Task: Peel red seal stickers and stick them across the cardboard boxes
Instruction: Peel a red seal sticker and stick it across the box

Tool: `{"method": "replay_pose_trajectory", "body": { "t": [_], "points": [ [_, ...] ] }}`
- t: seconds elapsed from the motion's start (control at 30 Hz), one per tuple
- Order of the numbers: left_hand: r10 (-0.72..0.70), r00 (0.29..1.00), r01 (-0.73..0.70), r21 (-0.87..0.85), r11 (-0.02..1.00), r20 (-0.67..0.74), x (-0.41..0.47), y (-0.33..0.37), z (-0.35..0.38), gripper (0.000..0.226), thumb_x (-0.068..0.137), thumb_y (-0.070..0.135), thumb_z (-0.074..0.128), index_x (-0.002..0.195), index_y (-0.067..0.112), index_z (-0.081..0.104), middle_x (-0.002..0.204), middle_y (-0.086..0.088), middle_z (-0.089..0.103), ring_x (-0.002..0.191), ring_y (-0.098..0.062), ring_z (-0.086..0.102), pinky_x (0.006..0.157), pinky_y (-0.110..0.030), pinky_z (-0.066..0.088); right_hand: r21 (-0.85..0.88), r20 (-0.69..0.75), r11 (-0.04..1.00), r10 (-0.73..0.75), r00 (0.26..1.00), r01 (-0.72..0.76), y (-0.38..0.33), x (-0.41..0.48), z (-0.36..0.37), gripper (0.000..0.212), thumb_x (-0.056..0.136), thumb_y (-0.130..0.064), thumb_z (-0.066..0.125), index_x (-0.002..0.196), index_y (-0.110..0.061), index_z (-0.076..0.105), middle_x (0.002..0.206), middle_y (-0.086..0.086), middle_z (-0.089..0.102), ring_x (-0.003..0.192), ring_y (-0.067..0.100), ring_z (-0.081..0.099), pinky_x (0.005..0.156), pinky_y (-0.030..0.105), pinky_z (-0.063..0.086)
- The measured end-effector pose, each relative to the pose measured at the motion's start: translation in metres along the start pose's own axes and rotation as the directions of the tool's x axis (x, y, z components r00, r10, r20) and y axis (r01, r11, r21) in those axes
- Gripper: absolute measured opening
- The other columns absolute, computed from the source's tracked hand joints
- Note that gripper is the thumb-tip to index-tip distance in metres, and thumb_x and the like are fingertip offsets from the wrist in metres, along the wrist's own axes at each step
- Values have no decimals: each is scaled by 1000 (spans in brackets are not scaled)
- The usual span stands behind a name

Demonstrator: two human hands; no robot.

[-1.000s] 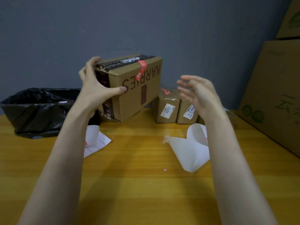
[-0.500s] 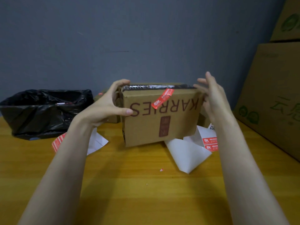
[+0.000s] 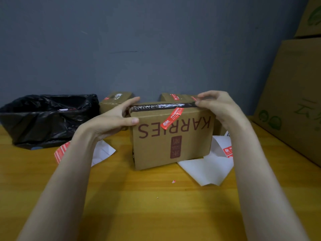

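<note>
Cardboard box (image 3: 156, 153) stands toward the far edge of the desk (image 3: 139, 206), red seal sticker (image 3: 172, 119) folded over its top rim. The left hand (image 3: 107, 122) and right hand (image 3: 222, 108) clasp its ends, likely steadying it.

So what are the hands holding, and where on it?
Both hold the cardboard box: the left hand grips its top left corner, thumb on the front face; the right hand grips its top right corner.
</note>
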State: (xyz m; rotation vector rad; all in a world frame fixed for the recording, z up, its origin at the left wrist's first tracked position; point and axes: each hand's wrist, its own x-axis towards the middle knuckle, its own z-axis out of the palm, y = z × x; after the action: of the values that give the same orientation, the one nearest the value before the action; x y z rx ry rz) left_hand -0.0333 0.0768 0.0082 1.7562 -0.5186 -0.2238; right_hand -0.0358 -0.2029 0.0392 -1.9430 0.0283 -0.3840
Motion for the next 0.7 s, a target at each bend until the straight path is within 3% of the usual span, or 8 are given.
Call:
{"method": "replay_pose_trajectory", "body": {
  "t": [0.1,0.23,0.33,0.43,0.5,0.6,0.7],
  "points": [
    [-24,999,25,50,998,-28,3,-1,-3,124,24,71,80,135,36,37,109,12,68,100,-3,64,93,-29,46,15,48,1000,15,999,-15,1,1,-1,21,79,-15,73,97,-20,65,105,3,66,101,21,62,91,39,51],
    [-69,989,80,86,993,-128,4,3,3,85,49,89,53,121,43,49,135,6,52,127,-13,45,113,-41,28,108,97,994,7,995,-17,4,3,4,26,76,-5,73,100,-12,66,112,10,64,106,23,61,96,37,49],
    [-59,976,105,218,970,-208,4,15,12,66,75,67,45,130,32,48,135,10,47,127,-12,42,110,-33,29,103,109,995,-8,994,-3,5,3,4,26,78,-5,72,103,-12,65,112,8,62,108,20,59,95,32,48],
    [154,919,38,471,882,-363,10,26,17,40,91,39,51,128,24,55,147,5,31,136,-12,28,100,-22,22,35,125,999,-28,992,24,3,3,3,27,80,-8,70,106,-13,65,114,4,61,107,15,57,90,24,46],
    [302,862,-24,563,826,-407,13,33,23,25,93,26,54,116,23,64,145,5,37,134,-11,32,98,-21,23,-15,140,999,-44,989,46,1,1,2,28,82,-10,69,110,-14,64,115,3,60,106,13,55,85,20,44],
    [397,866,-81,696,713,-306,18,39,38,17,90,21,60,103,22,71,133,7,50,124,-9,43,98,-20,27,-118,149,988,-83,985,101,-2,-1,1,29,85,-14,66,114,-19,63,112,-3,57,105,10,51,75,15,43],
    [408,880,-80,772,631,-242,22,39,51,17,89,20,61,101,19,73,124,8,58,118,-10,49,93,-17,29,-216,107,964,-136,985,156,-4,-1,1,30,83,-16,69,111,-24,64,117,-5,56,115,12,48,90,27,44]
  ]
}}
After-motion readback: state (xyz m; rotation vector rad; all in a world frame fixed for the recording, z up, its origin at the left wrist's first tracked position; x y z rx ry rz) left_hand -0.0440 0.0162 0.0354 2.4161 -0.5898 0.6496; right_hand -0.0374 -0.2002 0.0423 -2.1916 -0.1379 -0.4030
